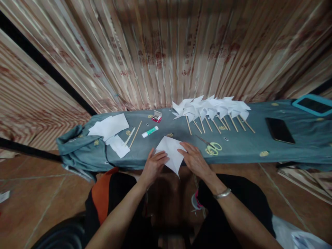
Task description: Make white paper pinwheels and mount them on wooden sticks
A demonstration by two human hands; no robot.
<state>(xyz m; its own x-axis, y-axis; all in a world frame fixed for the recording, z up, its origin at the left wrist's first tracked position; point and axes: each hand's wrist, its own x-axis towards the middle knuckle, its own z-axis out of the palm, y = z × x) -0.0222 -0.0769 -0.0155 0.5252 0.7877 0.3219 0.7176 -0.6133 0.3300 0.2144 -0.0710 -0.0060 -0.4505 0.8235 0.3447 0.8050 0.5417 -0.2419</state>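
A square white sheet of paper (171, 151) with faint creases is between my hands at the table's front edge, one corner hanging over it. My left hand (155, 165) grips its left side, fingers over the top. At the right corner, my right hand (195, 159) holds the paper with bent fingers. Green-handled scissors (213, 148) lie just right of that hand. Beyond the paper are a glue stick (150, 132) and a small open red box (157, 117) of tiny metal pieces. A thin wooden stick (135, 134) lies farther left beside a pale, pointed strip (130, 136).
White paper pinwheels (212, 107) on sticks lie in a row at the back. Loose white paper (110, 126) is on the left. A black phone (279, 130) and a blue-framed tablet (314, 104) lie right on the green cloth (246, 148). A curtain (166, 52) hangs behind.
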